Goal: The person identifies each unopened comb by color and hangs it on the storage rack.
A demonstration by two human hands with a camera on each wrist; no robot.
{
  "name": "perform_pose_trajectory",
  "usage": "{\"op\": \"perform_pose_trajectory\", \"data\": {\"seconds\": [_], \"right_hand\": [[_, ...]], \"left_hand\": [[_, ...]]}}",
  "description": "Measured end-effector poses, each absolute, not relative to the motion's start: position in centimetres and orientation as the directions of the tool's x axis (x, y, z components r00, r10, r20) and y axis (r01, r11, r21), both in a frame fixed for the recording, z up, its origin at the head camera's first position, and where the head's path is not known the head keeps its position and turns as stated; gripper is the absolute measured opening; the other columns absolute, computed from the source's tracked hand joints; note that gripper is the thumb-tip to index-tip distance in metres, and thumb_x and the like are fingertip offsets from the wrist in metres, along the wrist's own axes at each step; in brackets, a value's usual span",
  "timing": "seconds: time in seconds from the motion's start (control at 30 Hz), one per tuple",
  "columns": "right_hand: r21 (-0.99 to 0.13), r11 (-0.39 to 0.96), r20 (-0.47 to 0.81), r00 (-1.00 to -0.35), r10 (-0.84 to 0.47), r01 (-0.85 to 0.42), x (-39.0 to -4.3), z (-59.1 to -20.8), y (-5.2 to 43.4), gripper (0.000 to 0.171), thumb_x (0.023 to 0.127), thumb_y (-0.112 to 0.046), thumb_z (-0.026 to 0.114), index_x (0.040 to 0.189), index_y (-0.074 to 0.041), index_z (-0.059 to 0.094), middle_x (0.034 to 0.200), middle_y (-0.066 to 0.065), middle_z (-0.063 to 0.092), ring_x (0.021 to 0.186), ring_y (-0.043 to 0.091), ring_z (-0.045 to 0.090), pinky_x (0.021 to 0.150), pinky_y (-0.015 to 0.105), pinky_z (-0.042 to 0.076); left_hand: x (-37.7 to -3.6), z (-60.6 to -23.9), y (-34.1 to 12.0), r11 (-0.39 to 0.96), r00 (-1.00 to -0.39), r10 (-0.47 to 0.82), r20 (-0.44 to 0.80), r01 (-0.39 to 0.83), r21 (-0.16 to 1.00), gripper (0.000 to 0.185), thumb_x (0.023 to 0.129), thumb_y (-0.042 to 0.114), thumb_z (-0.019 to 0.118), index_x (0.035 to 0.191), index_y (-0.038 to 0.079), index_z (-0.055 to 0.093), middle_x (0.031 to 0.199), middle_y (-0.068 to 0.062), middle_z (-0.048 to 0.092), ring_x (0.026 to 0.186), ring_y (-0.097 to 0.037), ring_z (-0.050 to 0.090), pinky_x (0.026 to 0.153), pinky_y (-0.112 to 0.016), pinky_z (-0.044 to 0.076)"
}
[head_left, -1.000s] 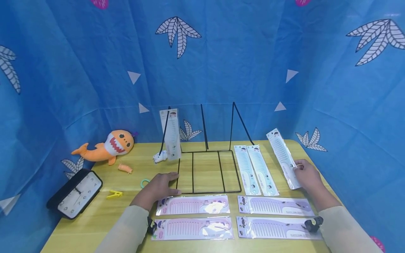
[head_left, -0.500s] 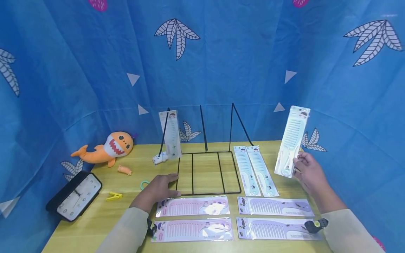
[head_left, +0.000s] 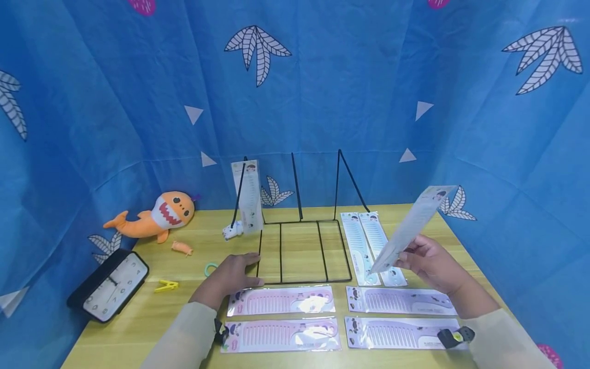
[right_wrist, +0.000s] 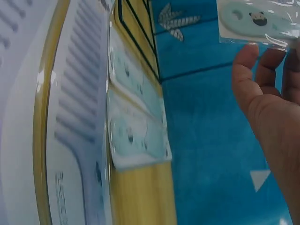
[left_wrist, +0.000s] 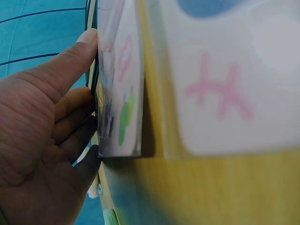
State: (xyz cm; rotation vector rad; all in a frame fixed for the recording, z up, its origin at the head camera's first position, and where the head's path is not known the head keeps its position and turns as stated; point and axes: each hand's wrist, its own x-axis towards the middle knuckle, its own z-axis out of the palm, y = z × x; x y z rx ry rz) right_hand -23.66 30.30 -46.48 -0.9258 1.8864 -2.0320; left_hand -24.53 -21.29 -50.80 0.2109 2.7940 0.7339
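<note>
In the head view my right hand [head_left: 435, 264] pinches the lower edge of a packaged mint-green comb [head_left: 412, 228], lifted and tilted above the table's right side. The right wrist view shows that comb's handle end [right_wrist: 255, 19] at my fingertips. My left hand [head_left: 232, 277] rests at the front left corner of a black wire rack [head_left: 281, 251], thumb and fingers spread; its thumb touches near the wire in the left wrist view. Another packaged comb [head_left: 249, 197] hangs upright on the rack's left prong. Two more mint combs [head_left: 359, 248] lie to the right of the rack.
Two pink packaged combs [head_left: 281, 301] and two purple ones [head_left: 401, 301] lie along the front. At left are an orange shark toy [head_left: 172, 210], a clock [head_left: 110, 287], a yellow clip [head_left: 166, 286], and small toys. A blue curtain [head_left: 322, 102] surrounds the table.
My right hand has raised the mint comb from near the table, turned it, and brought it left, its face now angled away. The left hand has stayed at the rack corner.
</note>
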Motion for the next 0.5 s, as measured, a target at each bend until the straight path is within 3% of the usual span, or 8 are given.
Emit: {"op": "perform_pose_trajectory", "data": {"seconds": [0.1, 0.27, 0.4, 0.5], "right_hand": [[-0.945, -0.071, 0.298, -0.752, -0.588, -0.319, -22.9, -45.9, 29.0, 0.049, 0.106, 0.016, 0.05, 0.147, -0.009, 0.063, 0.135, -0.003, 0.076, 0.119, 0.014, 0.075, 0.1, 0.031, 0.065], [-0.931, 0.081, 0.249, -0.783, -0.57, -0.355, -21.6, -45.0, 26.2, 0.035, 0.107, 0.007, 0.061, 0.141, 0.0, 0.064, 0.128, -0.006, 0.077, 0.114, 0.014, 0.076, 0.094, 0.032, 0.067], [-0.932, 0.153, 0.194, -0.811, -0.552, -0.327, -20.8, -44.7, 23.7, 0.04, 0.106, -0.001, 0.066, 0.145, 0.004, 0.06, 0.133, -0.008, 0.074, 0.121, 0.01, 0.073, 0.098, 0.031, 0.065], [-0.936, 0.164, 0.171, -0.811, -0.56, -0.311, -20.6, -44.7, 21.8, 0.045, 0.106, -0.005, 0.069, 0.149, 0.001, 0.059, 0.139, 0.0, 0.072, 0.127, 0.012, 0.07, 0.101, 0.033, 0.065]], "left_hand": [[-24.5, -50.6, -21.2, 0.863, -0.959, 0.204, -0.196, 0.081, 0.499, 0.075, 0.092, 0.036, 0.09, 0.158, 0.015, 0.06, 0.17, -0.007, 0.05, 0.16, -0.039, 0.041, 0.13, -0.058, 0.039], [-24.4, -50.5, -21.1, 0.863, -0.959, 0.205, -0.197, 0.082, 0.499, 0.074, 0.093, 0.035, 0.089, 0.158, 0.015, 0.06, 0.17, -0.007, 0.05, 0.16, -0.039, 0.042, 0.13, -0.058, 0.039], [-24.3, -50.5, -21.1, 0.862, -0.959, 0.206, -0.195, 0.083, 0.5, 0.074, 0.093, 0.035, 0.089, 0.158, 0.014, 0.06, 0.17, -0.008, 0.05, 0.16, -0.039, 0.042, 0.13, -0.058, 0.039], [-24.3, -50.4, -21.0, 0.861, -0.959, 0.206, -0.193, 0.084, 0.502, 0.074, 0.093, 0.034, 0.089, 0.158, 0.014, 0.06, 0.17, -0.009, 0.05, 0.16, -0.039, 0.042, 0.13, -0.058, 0.039]]}}
